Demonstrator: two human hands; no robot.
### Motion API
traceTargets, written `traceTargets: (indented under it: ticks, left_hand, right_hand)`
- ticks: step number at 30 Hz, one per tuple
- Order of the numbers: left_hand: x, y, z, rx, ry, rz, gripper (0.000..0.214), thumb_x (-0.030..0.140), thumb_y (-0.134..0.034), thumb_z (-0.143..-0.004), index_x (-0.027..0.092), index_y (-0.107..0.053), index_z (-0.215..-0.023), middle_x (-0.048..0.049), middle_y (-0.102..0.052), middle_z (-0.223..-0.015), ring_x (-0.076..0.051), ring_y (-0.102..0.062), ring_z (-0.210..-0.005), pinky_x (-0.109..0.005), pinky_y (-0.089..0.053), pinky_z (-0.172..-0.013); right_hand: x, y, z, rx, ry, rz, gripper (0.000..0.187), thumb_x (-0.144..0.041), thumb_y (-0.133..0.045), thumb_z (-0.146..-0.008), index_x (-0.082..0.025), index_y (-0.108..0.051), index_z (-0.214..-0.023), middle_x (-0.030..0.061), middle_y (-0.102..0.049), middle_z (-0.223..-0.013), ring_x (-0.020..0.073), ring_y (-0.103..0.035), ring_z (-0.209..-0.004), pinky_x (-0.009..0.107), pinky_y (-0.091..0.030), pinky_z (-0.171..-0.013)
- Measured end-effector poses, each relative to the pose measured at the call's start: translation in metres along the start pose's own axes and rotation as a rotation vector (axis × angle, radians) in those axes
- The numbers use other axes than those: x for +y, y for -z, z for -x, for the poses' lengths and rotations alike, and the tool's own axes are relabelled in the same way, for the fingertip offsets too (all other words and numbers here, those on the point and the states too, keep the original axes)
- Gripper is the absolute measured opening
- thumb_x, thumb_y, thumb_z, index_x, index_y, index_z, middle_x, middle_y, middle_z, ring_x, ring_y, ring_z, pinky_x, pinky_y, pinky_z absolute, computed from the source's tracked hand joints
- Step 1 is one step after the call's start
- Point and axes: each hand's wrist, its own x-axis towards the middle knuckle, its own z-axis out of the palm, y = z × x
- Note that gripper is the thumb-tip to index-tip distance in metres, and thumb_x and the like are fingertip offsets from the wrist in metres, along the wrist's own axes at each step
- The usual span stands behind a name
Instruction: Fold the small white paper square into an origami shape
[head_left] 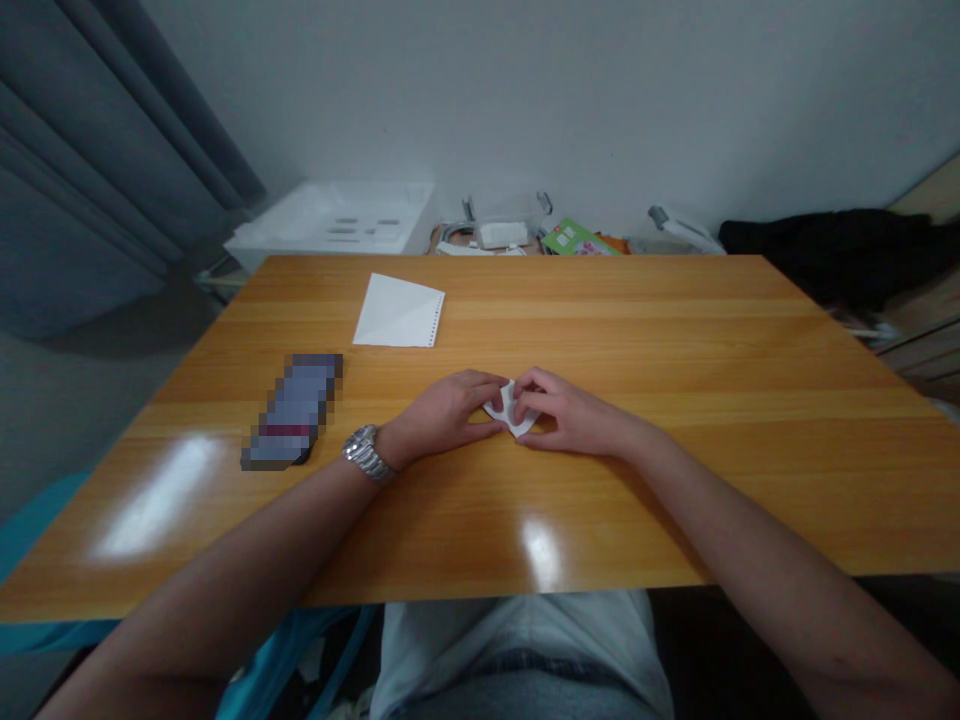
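Observation:
Near the middle of the wooden table (660,340), a small folded piece of white paper (511,405) is held between my two hands. My left hand (454,412), with a metal watch (367,453) on the wrist, has its fingers and thumb closed on the paper's left side. My right hand (566,412) grips the right side with bent fingers and thumb. Fingers cover much of the paper, so its full shape is hidden. Farther back on the left lies a white sheet (397,312) with a perforated right edge.
A phone (296,410), blurred out, rests on the table's left side. Behind the far edge stand a white box (330,220), a green booklet (577,240) and some cables. Dark cloth (832,255) is heaped beyond the right corner. A grey curtain (97,150) hangs at left.

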Motion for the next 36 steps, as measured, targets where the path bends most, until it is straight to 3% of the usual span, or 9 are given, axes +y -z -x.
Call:
traceTargets:
  ticks: [12, 18, 24, 36]
  left_hand:
    - [0.005, 0.001, -0.003, -0.016, 0.021, 0.020, 0.021, 0.035, -0.058, -0.101, 0.024, -0.071, -0.113, -0.0069, -0.069, -0.129, -0.022, -0.065, -0.114, -0.036, -0.050, -0.100]
    - [0.004, 0.000, -0.003, -0.013, 0.012, 0.003, 0.018, 0.034, -0.060, -0.100, 0.022, -0.069, -0.110, -0.0071, -0.070, -0.125, -0.022, -0.065, -0.112, -0.035, -0.050, -0.098]
    - [0.006, 0.000, -0.001, 0.003, 0.059, -0.056, 0.039, 0.040, -0.069, -0.094, 0.020, -0.062, -0.127, -0.0087, -0.070, -0.122, -0.024, -0.065, -0.113, -0.037, -0.051, -0.099]
    - [0.012, 0.001, -0.002, 0.008, 0.091, -0.099, 0.033, 0.042, -0.059, -0.098, 0.022, -0.070, -0.121, -0.0098, -0.068, -0.128, -0.025, -0.064, -0.117, -0.038, -0.052, -0.101]
  right_hand:
    - [0.000, 0.002, 0.000, -0.021, -0.006, -0.019, 0.022, -0.027, -0.079, -0.084, -0.024, -0.069, -0.104, 0.0076, -0.056, -0.123, 0.0225, -0.057, -0.116, 0.041, -0.050, -0.103]
    - [0.001, 0.000, 0.001, 0.001, 0.036, -0.007, 0.008, -0.022, -0.071, -0.090, -0.022, -0.069, -0.098, 0.0083, -0.056, -0.121, 0.0208, -0.059, -0.114, 0.039, -0.051, -0.101]
    - [-0.002, 0.002, 0.001, 0.021, 0.034, -0.021, 0.004, -0.023, -0.068, -0.093, -0.022, -0.069, -0.096, 0.0085, -0.056, -0.119, 0.0193, -0.060, -0.108, 0.035, -0.055, -0.092]
    - [-0.009, 0.005, -0.002, 0.071, 0.011, -0.035, 0.003, -0.023, -0.065, -0.093, -0.022, -0.068, -0.094, 0.0075, -0.061, -0.109, 0.0203, -0.062, -0.101, 0.036, -0.054, -0.089]
